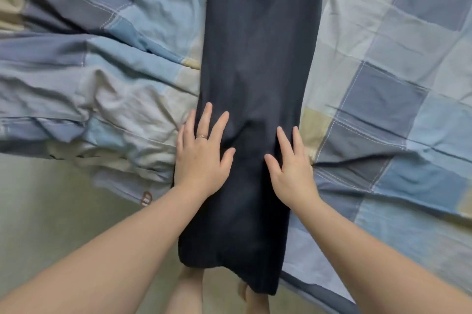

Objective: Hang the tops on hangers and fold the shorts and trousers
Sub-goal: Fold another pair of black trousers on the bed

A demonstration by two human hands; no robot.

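Down the middle of the frame, dark trousers (pixel 255 84) lie lengthwise on a checked blue bedcover (pixel 383 58), their near end hanging over the edge. The left hand (pixel 201 158) and right hand (pixel 293 173) rest flat on them, fingers straight and spread. The cloth looks soft and limp; best grasped at its outer edges.

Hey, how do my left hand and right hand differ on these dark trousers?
The left hand wears a ring; the right hand shows none. The left hand lies farther up the trousers than the right hand. The left hand shows all its fingers, spread; the right hand shows only some. Both press flat, fingers straight, on the trousers.
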